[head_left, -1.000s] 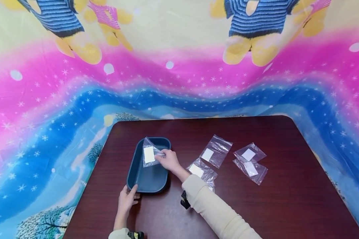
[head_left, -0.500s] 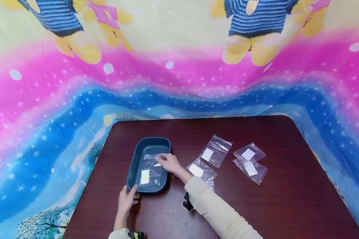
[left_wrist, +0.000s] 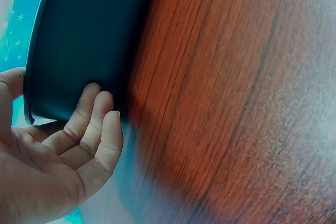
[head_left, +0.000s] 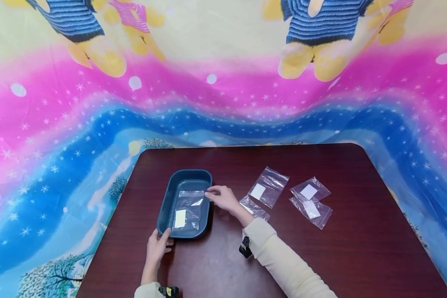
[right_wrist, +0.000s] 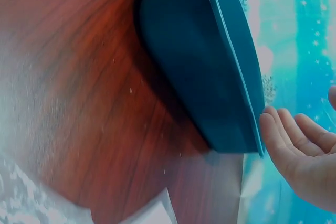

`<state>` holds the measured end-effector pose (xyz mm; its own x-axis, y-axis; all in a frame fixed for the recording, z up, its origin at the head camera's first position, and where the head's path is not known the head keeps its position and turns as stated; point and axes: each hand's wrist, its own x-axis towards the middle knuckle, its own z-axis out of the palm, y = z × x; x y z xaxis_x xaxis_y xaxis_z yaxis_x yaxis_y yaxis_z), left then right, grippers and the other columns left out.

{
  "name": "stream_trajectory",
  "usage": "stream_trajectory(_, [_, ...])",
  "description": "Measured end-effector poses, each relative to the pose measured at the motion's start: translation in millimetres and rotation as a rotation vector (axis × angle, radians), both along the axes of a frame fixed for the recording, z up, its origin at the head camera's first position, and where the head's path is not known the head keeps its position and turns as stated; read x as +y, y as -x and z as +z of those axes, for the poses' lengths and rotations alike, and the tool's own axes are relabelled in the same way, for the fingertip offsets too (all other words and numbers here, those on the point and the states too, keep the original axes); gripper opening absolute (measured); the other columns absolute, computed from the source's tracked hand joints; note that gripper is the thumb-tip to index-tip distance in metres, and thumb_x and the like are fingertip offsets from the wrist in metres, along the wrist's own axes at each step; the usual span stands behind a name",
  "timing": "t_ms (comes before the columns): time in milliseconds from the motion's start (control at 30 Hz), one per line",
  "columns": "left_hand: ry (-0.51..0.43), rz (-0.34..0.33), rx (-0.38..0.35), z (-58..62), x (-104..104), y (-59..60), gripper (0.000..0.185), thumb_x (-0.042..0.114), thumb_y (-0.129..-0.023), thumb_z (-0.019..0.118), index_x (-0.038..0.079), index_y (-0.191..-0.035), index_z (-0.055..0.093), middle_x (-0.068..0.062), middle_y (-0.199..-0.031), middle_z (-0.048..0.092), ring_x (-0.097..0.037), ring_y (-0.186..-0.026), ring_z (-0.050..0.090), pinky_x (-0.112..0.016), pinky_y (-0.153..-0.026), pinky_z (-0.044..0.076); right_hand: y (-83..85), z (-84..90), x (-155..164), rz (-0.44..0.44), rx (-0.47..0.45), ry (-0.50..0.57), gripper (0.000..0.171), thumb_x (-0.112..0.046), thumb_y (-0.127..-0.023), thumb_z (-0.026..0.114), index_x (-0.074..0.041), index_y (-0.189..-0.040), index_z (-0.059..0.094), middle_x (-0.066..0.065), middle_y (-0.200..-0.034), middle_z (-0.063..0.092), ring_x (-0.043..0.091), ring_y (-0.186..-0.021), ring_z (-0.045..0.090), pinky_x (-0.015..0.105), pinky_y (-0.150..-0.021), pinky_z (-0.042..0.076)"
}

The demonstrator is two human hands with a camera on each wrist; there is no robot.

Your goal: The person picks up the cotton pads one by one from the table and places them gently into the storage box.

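A dark blue-green rectangular tub [head_left: 189, 174] with rounded corners stands on the left half of the table. Inside it a clear zip-lock bag [head_left: 189, 215] with a white label lies flat. My left hand [head_left: 156, 249] grips the tub's near left corner; in the left wrist view the thumb [left_wrist: 11, 83] is at the rim and the fingers [left_wrist: 86, 116] lie against the outer wall. Over the tub's right rim, my right hand [head_left: 223, 198] has its fingers loosely extended and holds nothing. The right wrist view shows its fingertips right by the rim.
Right of the tub lie more clear bags with white labels: one zip-lock bag [head_left: 275, 188], a crumpled bag [head_left: 256, 210] partly behind my right forearm, and two overlapping bags [head_left: 314, 192] farther right. A patterned cloth [head_left: 223, 99] hangs behind the dark red-brown table [head_left: 357, 248].
My right hand lowered the zip-lock bag into the tub, let it go and drew back right to the rim. The left hand stayed at the tub's corner.
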<state>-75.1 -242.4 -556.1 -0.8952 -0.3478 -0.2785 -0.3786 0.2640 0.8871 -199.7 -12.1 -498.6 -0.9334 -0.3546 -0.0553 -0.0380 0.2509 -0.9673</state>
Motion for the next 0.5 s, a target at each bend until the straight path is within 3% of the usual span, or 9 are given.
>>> stream_trajectory(300, [-0.011, 0.006, 0.014, -1.8, 0.2, 0.6, 0.048, 0.026, -0.094, 0.051, -0.006, -0.128, 0.040, -0.019, -0.085, 0.062, -0.027, -0.073, 0.063, -0.037, -0.060, 0.052, 4.4, 3.5, 29.0, 0.001, 0.038, -0.023, 0.038, -0.018, -0.083, 0.067, 0.006, -0.111, 0.060, 0.013, -0.092, 0.068, 0.019, -0.085, 0.064, 0.025, -0.067, 0.049])
stream_trajectory(500, [-0.008, 0.001, 0.009, -2.0, -0.6, 0.7, 0.048, 0.027, -0.094, 0.050, -0.006, -0.128, 0.040, -0.020, -0.087, 0.062, -0.026, -0.073, 0.063, -0.038, -0.061, 0.052, 8.6, 2.9, 47.8, -0.003, 0.008, 0.046, 0.039, -0.016, -0.081, 0.069, 0.005, -0.112, 0.060, 0.014, -0.091, 0.067, 0.021, -0.084, 0.064, 0.029, -0.068, 0.051])
